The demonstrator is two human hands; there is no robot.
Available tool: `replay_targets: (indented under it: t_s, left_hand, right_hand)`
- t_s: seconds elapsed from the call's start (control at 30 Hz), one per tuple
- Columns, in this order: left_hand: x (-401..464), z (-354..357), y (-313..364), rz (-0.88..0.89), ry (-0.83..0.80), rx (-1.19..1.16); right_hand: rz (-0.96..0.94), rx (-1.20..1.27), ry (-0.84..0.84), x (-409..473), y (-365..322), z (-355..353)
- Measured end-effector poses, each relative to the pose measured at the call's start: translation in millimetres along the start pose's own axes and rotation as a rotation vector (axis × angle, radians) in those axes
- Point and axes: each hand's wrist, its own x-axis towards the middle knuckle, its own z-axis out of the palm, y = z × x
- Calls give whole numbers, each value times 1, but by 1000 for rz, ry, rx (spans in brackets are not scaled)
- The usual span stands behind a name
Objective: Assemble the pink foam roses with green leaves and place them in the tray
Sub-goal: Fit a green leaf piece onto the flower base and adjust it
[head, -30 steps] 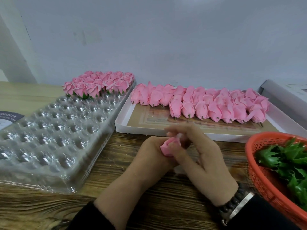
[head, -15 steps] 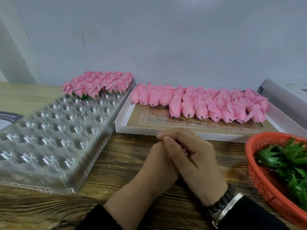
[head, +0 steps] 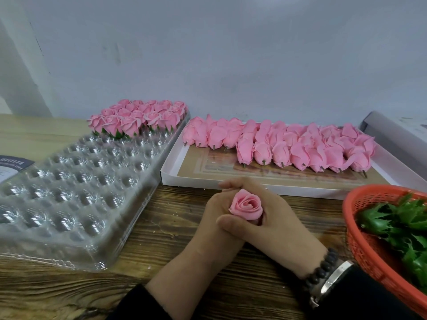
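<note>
Centrally, both hands clasp one pink rose (head: 246, 204): left hand (head: 213, 224) and right hand (head: 280, 218) curl round its base, hiding stem and any leaf. At nine o'clock the clear tray (head: 69, 188); at three o'clock the basket (head: 369, 245), cut off.

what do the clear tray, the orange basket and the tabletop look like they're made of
Clear tray: thin moulded plastic, glossy; light glints off each see-through cup.
Orange basket: plastic, it seems; a fine moulded mesh wall under a smooth solid rim.
Tabletop: wood or a wood-look laminate, matte; dark streaky grain shows, but the picture cannot tell which.
</note>
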Motion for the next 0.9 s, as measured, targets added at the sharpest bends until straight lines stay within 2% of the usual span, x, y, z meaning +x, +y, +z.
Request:
replay_targets:
  t_s: [0.2,0.37,0.47,0.6,0.73,0.9]
  left_hand:
    - [1,-1,-3,-4,21,-9]
    - [2,-1,-5,-65,38,119]
    - [1,3,-6,-21,24,191]
    - [2,5,-4,44,16,237]
    - [-1,8,-9,-24,5,68]
    - [-2,6,-7,-42,18,-10]
  right_hand:
    - [30,10,4,-2,3,-3]
    - [-164,44,290,-4,-6,3]
    - [-209,-23,364,-4,-7,10]
    - [-225,-103,376,-5,-7,14]
    - [-157,-146,336,-4,-8,14]
    - [-13,-2,212,-3,-8,9]
